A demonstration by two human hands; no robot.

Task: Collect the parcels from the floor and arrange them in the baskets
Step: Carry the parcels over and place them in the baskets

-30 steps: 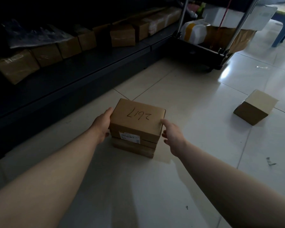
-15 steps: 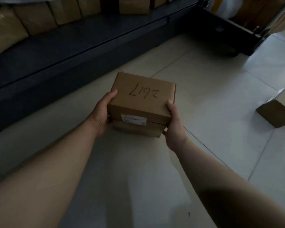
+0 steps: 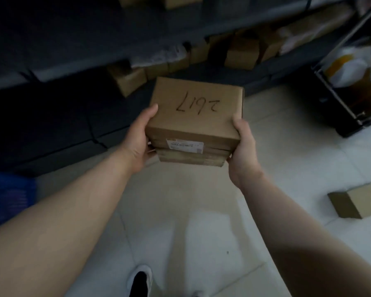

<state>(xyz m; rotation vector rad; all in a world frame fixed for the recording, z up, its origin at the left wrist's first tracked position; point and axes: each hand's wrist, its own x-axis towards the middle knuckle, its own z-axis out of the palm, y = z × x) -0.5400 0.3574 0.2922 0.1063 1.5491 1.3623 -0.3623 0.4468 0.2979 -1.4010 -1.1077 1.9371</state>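
While both hands carry the stack point(image 3: 193, 133) in the air at mid-frame, the weak spot is the lower box point(image 3: 191, 157). The left hand point(image 3: 137, 142) clamps the stack's left side with its thumb hooked over the top box point(image 3: 195, 110), and the right hand point(image 3: 242, 151) does the same on the right. Whether any fingers reach under the lower box I cannot tell, since they are hidden. If the hold is only a sideways squeeze, the lower box may slip out and drop to the floor point(image 3: 180, 211), because it looks narrower than the top box and the palms mostly meet the upper one. The two boxes seem loose on each other (nothing visibly ties them), so a tilt toward 12 o'clock could send the top box sliding off toward the shelf point(image 3: 73, 39). The view is smeared, which suggests a quick turn, and that adds to the risk. A loose box point(image 3: 356, 202) lies on the floor at 4 o'clock from the stack, well apart from the shoe point(image 3: 140, 279) at 6 o'clock, yet a step that way could catch it. A blue shape point(image 3: 9, 200) at 8 o'clock may be a basket, but it is too blurred to say.
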